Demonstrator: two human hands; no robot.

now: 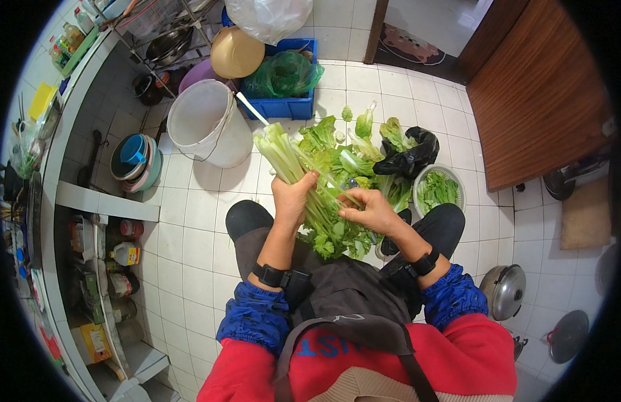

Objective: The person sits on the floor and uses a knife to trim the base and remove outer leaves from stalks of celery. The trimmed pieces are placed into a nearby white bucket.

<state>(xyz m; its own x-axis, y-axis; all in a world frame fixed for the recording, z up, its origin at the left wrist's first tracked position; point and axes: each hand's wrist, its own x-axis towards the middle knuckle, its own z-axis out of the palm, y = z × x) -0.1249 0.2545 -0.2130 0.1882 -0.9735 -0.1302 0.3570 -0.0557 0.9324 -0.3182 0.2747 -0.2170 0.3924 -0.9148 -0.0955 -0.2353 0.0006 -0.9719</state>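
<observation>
My left hand point(290, 201) grips a bunch of celery point(277, 153) around its stalks. The pale cut base points up and away to the left, and the celery leaves point(333, 244) hang towards my lap. Between the fingertips of my right hand point(373, 211) is a thin celery stalk point(332, 180) at the side of the bunch. Just beyond my hands, loose lettuce leaves point(318, 133) lie on the tiled floor. A white slotted basket point(460, 182) by my right knee holds cut greens point(437, 191). A small grey object under the celery is mostly hidden.
A white bucket point(235, 151) stands ahead on the left, before a blue crate point(285, 108) with a green plastic bag point(282, 73). A black plastic bag point(416, 153) lies beside the leaves. Stacked basins point(156, 166) are farther left. A wooden door point(536, 95) stands right; a lidded pot point(501, 292) sits nearer.
</observation>
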